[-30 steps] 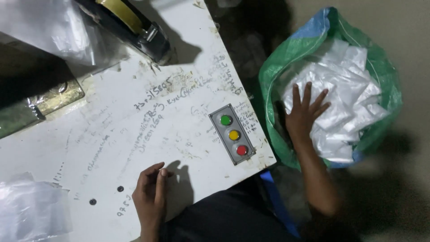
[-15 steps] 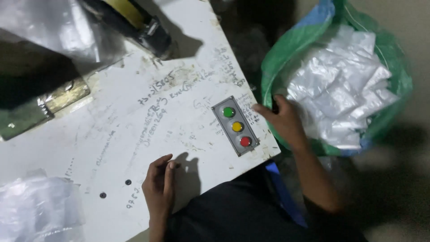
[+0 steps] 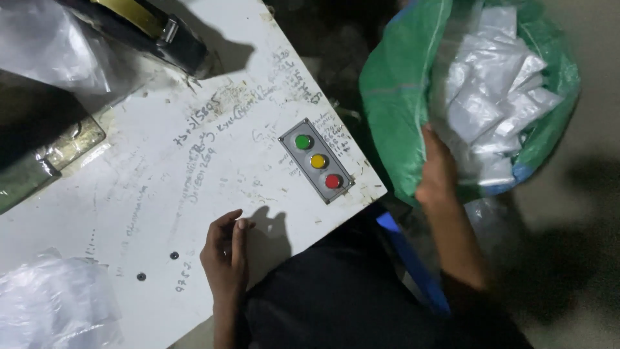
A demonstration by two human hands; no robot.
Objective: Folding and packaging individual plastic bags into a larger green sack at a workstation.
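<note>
At the near edge of the desk (image 3: 129, 213), left hand (image 3: 225, 255) rests on the white top, fingers curled loosely, grasping nothing. Crumpled clear plastic (image 3: 55, 310) sits at the desk's near-left corner, well apart from that hand. Just beyond the left hand and to its right: a grey button box (image 3: 316, 161) with green, yellow and red buttons in a row, long axis running diagonally toward the desk's corner. Scribbled writing covers the top around it.

Right of the desk, off its edge, right hand (image 3: 436, 171) is at the rim of a green sack (image 3: 394, 97), on the sack's near-left side. Palm faces the sack wall; whether it grips the rim or just presses it, cannot tell. Sack mouth opens up and to the right of that hand. Inside: a pile of small white packets (image 3: 491, 103), nearest ones just beside the fingers. Right hand is clearly the nearer one to the packets; left is well apart, across the desk corner.

Far side of the desk: dark tool with a yellow top (image 3: 148, 29), more clear plastic (image 3: 45, 45) at far left.
</note>
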